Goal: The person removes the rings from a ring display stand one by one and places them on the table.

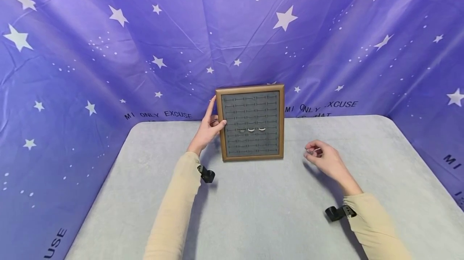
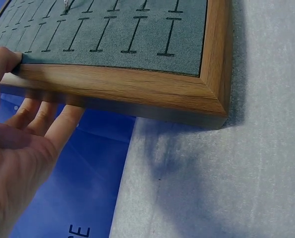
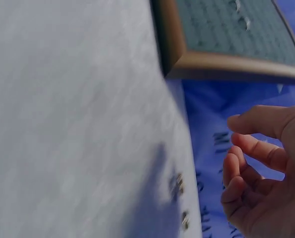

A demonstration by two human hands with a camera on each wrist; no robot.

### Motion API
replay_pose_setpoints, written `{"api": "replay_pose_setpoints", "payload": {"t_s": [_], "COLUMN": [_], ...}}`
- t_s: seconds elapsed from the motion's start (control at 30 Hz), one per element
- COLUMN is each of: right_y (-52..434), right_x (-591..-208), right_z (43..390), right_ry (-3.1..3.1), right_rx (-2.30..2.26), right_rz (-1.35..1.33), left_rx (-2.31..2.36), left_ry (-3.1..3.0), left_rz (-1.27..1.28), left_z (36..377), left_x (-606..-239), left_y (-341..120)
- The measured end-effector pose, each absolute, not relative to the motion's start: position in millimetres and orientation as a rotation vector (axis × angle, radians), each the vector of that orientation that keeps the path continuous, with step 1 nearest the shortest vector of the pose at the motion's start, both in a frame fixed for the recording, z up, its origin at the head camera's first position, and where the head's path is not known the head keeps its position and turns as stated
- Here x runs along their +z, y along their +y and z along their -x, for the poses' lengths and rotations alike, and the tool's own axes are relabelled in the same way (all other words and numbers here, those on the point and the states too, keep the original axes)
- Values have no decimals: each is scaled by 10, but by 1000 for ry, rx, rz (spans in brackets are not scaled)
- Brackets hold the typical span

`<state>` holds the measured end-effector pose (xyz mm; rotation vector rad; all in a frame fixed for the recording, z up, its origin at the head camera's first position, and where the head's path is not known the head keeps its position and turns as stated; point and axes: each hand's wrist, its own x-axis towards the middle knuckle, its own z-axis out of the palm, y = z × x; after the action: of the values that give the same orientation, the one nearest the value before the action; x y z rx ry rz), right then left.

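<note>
At the rear centre of the table [image 1: 253, 211], a wood-framed board [image 1: 252, 122] stands tilted back toward the starred blue backdrop [image 1: 90, 50]. Its face is grey felt cut with rows of short slots. Three rings [image 1: 251, 130] sit in one row near the middle of the felt; the remaining slots visible hold nothing.

The left hand [image 1: 209, 127] grips the left edge of the board. The thumb lies across the front of the frame, and the fingers [image 2: 43, 119] extend behind it, as the left wrist view shows. The hand is closed lightly around the frame, not clenched.

The right hand [image 1: 324, 158] hovers above the table to the right of the board, well apart from it. Its fingers are curled inward with the thumb forward. In the head view a small pale item [image 1: 311, 152] shows at the fingertips; whether the fingers pinch it or merely hover over it cannot be told. The right wrist view shows two small rings [image 3: 180, 198] lying on the table close to the far edge, just beside the curled fingers, blurred.

Both forearms wear beige sleeves [image 1: 174, 211] with a black strap at each wrist.
</note>
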<state>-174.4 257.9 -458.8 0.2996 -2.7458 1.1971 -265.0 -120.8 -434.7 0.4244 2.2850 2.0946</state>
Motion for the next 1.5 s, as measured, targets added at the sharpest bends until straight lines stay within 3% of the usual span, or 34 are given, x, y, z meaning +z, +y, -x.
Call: {"api": "replay_pose_setpoints", "payload": {"t_s": [0.77,1.03,1.5], "right_y": [1642,1450,1170], "right_x": [-4134,-4121,-4148], "right_z": [1996,2081,2166], "right_ry": [-2562,-2558,-2496], "right_rx": [1443,1379,1287], "right_rz": [-481,-591,-718], "left_rx": [2072,2076,2087], "left_ry": [2279,2222,2197], "left_rz": [-403,-414,-402], "left_z": [2641,2489,2483], "left_x": [-4334,-4091,-4094], "left_y": [-1230,-1209,-1210]}}
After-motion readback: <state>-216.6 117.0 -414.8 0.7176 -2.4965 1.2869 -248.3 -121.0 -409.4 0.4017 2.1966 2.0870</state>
